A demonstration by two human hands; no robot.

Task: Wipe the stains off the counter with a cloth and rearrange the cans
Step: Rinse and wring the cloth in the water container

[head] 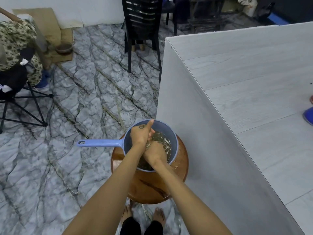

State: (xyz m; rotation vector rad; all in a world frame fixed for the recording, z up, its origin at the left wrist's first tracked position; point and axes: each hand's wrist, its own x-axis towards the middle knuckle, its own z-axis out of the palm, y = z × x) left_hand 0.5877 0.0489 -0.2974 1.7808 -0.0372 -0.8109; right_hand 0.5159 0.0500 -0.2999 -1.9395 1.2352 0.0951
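Water fills the blue bowl on the brown stool beside the counter; my left hand curls, thumb up, my right hand is dipped, both grips unclear; what looks like the dark cloth lies submerged

Handled bowl sits on stool, handle pointing left. Stool stands just left of counter. Left hand and right hand are both in the bowl (touching, left one farther back). Chair stands behind, past the counter's far corner. Feet are before the stool.
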